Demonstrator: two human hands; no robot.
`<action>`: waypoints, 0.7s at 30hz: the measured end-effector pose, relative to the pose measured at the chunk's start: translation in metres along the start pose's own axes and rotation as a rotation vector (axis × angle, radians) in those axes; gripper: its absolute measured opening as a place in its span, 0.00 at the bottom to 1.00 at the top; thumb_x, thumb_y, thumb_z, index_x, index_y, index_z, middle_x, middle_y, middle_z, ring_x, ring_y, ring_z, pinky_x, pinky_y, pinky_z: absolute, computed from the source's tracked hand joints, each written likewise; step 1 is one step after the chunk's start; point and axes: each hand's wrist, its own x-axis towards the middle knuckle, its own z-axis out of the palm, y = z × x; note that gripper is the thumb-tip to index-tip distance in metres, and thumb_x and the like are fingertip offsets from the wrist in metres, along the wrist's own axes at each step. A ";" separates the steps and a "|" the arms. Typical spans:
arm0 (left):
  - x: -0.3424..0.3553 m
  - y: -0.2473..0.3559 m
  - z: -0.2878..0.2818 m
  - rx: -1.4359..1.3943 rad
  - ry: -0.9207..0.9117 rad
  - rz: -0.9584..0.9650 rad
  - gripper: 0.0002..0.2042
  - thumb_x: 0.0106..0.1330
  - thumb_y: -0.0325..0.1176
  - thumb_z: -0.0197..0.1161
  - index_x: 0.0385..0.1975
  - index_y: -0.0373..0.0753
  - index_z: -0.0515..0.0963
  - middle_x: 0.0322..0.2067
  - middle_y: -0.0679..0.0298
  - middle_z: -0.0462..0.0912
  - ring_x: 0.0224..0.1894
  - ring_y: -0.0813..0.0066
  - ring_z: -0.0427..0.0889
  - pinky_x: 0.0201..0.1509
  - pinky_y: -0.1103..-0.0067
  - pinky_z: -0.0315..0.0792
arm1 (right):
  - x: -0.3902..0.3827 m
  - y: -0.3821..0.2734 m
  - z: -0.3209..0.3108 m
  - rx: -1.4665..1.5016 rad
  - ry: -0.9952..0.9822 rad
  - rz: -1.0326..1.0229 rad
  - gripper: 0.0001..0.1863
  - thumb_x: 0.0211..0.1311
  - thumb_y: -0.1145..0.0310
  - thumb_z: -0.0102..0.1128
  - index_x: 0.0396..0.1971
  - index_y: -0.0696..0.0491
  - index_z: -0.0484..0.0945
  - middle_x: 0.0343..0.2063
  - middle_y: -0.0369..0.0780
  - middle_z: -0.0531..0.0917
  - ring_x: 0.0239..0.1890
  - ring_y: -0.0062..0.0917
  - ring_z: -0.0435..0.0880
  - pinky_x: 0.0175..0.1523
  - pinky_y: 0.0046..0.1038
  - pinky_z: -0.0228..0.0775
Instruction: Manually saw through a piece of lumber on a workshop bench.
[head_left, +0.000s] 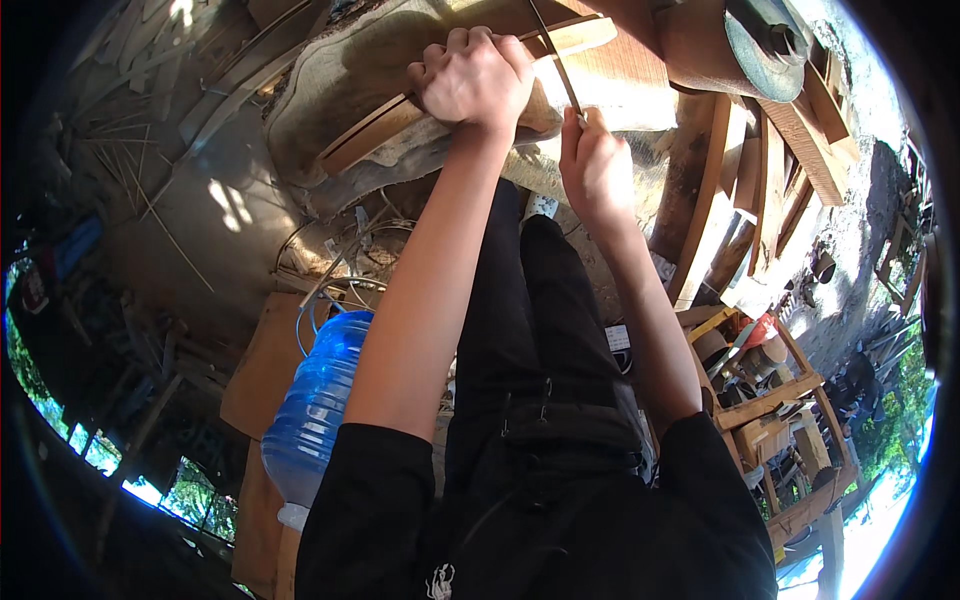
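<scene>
My left hand (478, 82) is closed over a long, narrow piece of wood (584, 38), pressing it against a thick, rough-edged wooden slab (625, 98). The strip's pale, rounded end sticks out to the right of the fist. Its other end slants down to the left, with a dark gap along it. My right hand (598, 165) grips a slim, dark, narrow-bladed tool (556, 60), either a file or a thin saw. The blade runs up and away across the strip, just right of my left hand. Its far tip is cut off by the frame's upper edge, and its handle is hidden in my fingers.
A large blue water bottle (318, 400) lies beside my left arm. Cut boards (715, 200) lean at the right, below a thick cylinder (715, 50). Lower right stands a wooden rack (770, 400) of assorted items. Thin sticks (150, 200) lie on the left ground.
</scene>
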 end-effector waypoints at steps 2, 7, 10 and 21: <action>-0.001 -0.003 -0.002 -0.001 0.005 0.005 0.13 0.50 0.36 0.46 0.09 0.44 0.74 0.17 0.69 0.78 0.19 0.68 0.75 0.27 0.70 0.66 | -0.018 0.003 -0.004 -0.001 -0.040 0.030 0.12 0.61 0.67 0.47 0.22 0.58 0.67 0.08 0.48 0.73 0.14 0.42 0.77 0.20 0.35 0.70; 0.004 0.004 -0.001 -0.036 0.000 0.012 0.13 0.50 0.36 0.46 0.08 0.44 0.74 0.15 0.68 0.77 0.19 0.65 0.75 0.27 0.69 0.66 | 0.008 -0.006 -0.003 0.043 -0.040 0.120 0.12 0.61 0.67 0.48 0.22 0.59 0.67 0.09 0.49 0.74 0.16 0.42 0.78 0.20 0.37 0.70; 0.003 0.004 0.003 -0.061 0.006 -0.001 0.11 0.46 0.37 0.49 0.09 0.41 0.73 0.15 0.65 0.76 0.18 0.65 0.72 0.27 0.70 0.64 | 0.019 -0.012 -0.004 0.019 -0.039 0.108 0.12 0.61 0.67 0.48 0.22 0.60 0.67 0.09 0.49 0.74 0.16 0.42 0.78 0.20 0.36 0.71; 0.001 0.006 0.007 -0.100 0.031 0.043 0.10 0.46 0.36 0.49 0.10 0.42 0.74 0.14 0.65 0.75 0.18 0.66 0.73 0.27 0.70 0.63 | 0.023 0.003 0.004 -0.278 0.158 -0.311 0.10 0.60 0.69 0.46 0.23 0.59 0.68 0.07 0.44 0.72 0.13 0.36 0.77 0.19 0.31 0.69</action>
